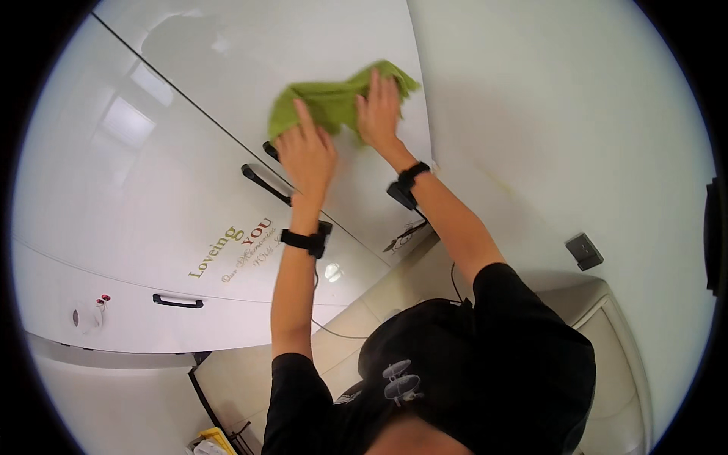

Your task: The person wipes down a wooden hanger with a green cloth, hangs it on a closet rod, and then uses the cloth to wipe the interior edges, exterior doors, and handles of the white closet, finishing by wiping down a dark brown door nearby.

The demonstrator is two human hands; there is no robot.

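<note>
A rumpled green cloth (330,98) lies stretched sideways against the upper part of a glossy white cabinet door (250,64). My left hand (307,159) holds the cloth's left end, its index finger straight over the fabric and the other fingers slightly blurred. At the right end, my right hand (379,112) keeps the cloth pressed to the door, fingers long on top of it. Just beside my left hand are two black door handles, the nearer one (265,184) in plain sight and the other (271,150) partly covered by that hand. Each wrist wears a black strap with a small box.
A plain white wall (531,114) meets the cabinet's right edge. Low on the right stands a pale padded chair or sofa (614,356), below a dark wall socket (584,251). A drawer handle (177,302) sits lower left. Beyond, a yellow container (216,440) rests near the tiled floor.
</note>
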